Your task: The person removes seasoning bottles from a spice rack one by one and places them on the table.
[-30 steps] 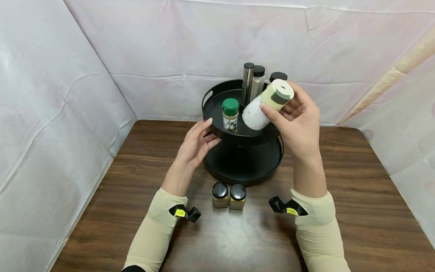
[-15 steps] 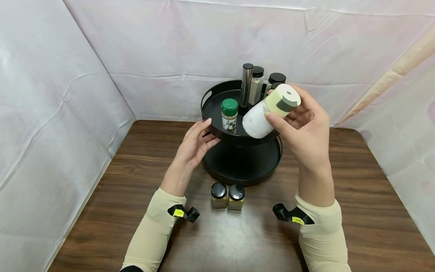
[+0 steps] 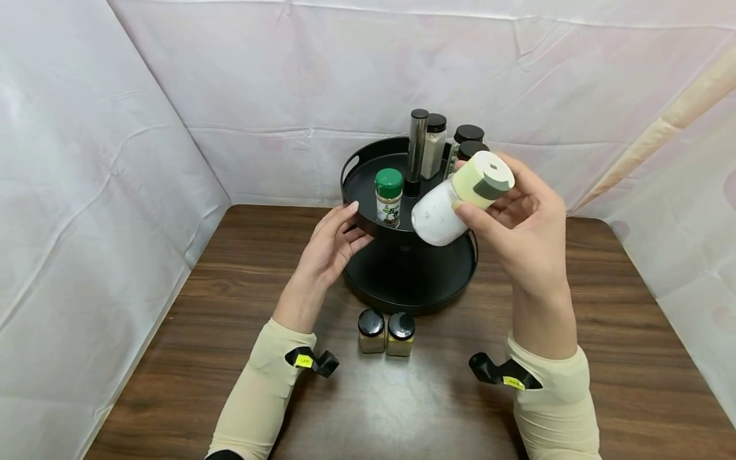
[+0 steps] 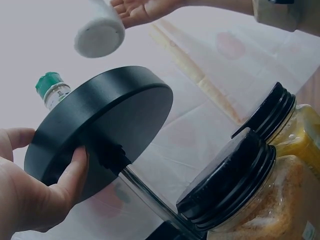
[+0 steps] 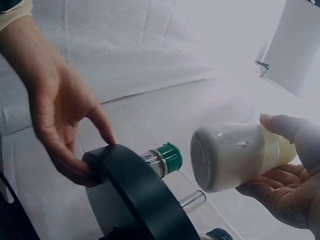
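My right hand (image 3: 526,227) holds a white seasoning jar (image 3: 438,214) by its pale green and white cap. The jar is tilted, its base toward the left, above the front right rim of a black two-tier tray rack (image 3: 411,281). At the upper tier's front left edge, my left hand (image 3: 330,246) pinches the rim, thumb on top and fingers underneath. A green-capped spice bottle (image 3: 389,198) stands on that tier close to my left thumb. The right wrist view shows the white jar (image 5: 227,155) clear of the tray, with the fingers below it and the thumb above.
On the upper tier, a metal center post (image 3: 418,150), a black-capped jar of white powder (image 3: 434,147) and two more black-capped jars (image 3: 468,134) stand behind. Two small square black-lidded jars (image 3: 386,332) stand on the wooden table (image 3: 276,268) before the rack. White cloth (image 3: 368,70) hangs around.
My right hand has moved the white jar right and toward me, from over the upper tier to its front right rim. The left hand keeps its grip on the rim.
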A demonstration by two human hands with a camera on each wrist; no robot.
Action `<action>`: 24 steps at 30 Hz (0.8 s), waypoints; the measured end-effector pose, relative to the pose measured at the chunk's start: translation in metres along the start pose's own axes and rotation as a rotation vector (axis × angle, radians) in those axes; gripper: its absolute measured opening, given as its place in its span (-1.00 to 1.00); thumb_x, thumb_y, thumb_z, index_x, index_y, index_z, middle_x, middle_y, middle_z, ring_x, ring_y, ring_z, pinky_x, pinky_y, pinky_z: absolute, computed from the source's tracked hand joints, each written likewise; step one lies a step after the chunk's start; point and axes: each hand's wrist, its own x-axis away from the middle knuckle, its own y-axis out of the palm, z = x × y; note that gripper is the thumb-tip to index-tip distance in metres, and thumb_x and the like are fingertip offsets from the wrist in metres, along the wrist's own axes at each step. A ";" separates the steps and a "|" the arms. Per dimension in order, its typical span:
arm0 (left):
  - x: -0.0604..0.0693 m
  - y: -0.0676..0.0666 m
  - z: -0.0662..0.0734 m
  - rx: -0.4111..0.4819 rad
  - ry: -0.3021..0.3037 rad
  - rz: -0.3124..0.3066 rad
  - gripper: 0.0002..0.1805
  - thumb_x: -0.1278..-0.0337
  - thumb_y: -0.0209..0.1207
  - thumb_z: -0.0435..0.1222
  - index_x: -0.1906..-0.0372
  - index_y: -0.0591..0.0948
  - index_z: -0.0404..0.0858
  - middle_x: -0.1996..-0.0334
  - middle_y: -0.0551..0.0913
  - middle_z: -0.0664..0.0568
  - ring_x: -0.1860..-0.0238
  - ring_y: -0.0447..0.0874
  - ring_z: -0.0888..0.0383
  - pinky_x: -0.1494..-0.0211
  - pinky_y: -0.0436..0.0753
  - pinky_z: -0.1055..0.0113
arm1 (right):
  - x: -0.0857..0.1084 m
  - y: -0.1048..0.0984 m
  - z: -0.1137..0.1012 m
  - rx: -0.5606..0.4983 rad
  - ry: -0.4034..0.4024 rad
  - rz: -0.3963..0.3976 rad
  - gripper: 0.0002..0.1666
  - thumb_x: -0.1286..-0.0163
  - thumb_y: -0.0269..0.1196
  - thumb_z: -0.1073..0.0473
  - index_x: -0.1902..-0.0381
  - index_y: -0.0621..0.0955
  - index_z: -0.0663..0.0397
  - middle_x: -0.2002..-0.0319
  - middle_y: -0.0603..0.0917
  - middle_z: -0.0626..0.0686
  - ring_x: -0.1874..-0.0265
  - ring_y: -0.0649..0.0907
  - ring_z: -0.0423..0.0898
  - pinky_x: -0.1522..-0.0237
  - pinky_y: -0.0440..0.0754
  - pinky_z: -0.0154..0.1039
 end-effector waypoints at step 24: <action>-0.002 0.000 0.000 -0.007 0.017 0.003 -0.86 -0.55 0.13 -0.25 -0.01 0.51 -0.22 0.04 0.61 -0.05 0.07 0.72 0.02 -0.01 0.76 0.23 | 0.030 -0.025 0.000 0.116 0.077 -0.143 -0.26 -0.01 0.39 0.81 -0.23 0.55 0.57 -0.07 0.69 0.47 0.10 0.77 0.07 0.04 0.76 -0.24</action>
